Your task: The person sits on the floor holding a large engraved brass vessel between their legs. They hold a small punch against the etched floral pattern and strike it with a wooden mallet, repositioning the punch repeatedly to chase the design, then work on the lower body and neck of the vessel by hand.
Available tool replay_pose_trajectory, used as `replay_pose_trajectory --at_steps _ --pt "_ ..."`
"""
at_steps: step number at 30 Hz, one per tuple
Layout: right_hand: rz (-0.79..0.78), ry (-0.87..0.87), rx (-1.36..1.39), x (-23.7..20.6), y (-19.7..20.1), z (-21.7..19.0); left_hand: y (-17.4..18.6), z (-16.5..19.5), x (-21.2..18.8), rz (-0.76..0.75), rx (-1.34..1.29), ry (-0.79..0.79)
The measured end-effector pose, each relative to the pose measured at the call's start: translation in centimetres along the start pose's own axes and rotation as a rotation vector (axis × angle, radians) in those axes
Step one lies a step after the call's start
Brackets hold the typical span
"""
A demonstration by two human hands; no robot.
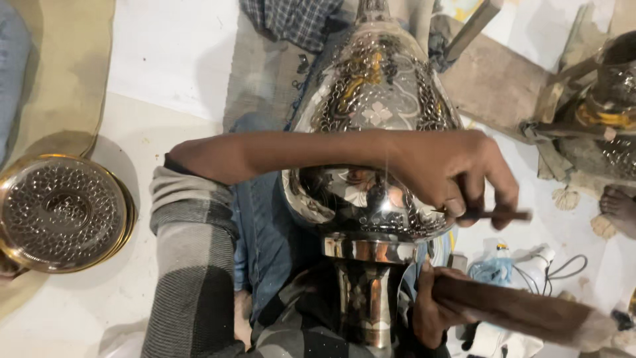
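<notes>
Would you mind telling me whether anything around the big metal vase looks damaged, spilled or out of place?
Nothing stands out. The engraved metal vase lies across the lap, the left hand holds a thin tool to it, and the right hand grips a wooden mallet. No dents or spills show.
</notes>
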State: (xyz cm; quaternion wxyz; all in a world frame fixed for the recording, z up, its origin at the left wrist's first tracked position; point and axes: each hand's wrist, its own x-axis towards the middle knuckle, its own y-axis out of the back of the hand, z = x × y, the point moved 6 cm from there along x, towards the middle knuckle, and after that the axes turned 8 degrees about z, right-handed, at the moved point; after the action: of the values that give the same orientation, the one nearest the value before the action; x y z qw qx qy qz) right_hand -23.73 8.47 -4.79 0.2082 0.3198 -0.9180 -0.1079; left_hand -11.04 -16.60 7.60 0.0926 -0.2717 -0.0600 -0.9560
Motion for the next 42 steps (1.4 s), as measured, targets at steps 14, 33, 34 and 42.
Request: replay_pose_trajectory --at_steps 14,33,34,42 --pt "-0.187 -0.025 -0.173 2.6 -0.3 -1.0 -1.5 -1.1 -0.1 -0.146 0.378 -0.005" --pt "-0.082 -0.008 0.394 3.5 0.5 1.4 -2.3 -1.2 1.0 -0.306 0.452 -0.027" --pt "-0.136 0.088 0.377 3.4 0.3 1.2 -2.8 -1.8 1.0 -0.395 0.573 0.018" --pt "0.017 0.189 0.080 1.9 1.0 3.4 -2.9 -0.9 1.5 -0.481 0.213 0.018"
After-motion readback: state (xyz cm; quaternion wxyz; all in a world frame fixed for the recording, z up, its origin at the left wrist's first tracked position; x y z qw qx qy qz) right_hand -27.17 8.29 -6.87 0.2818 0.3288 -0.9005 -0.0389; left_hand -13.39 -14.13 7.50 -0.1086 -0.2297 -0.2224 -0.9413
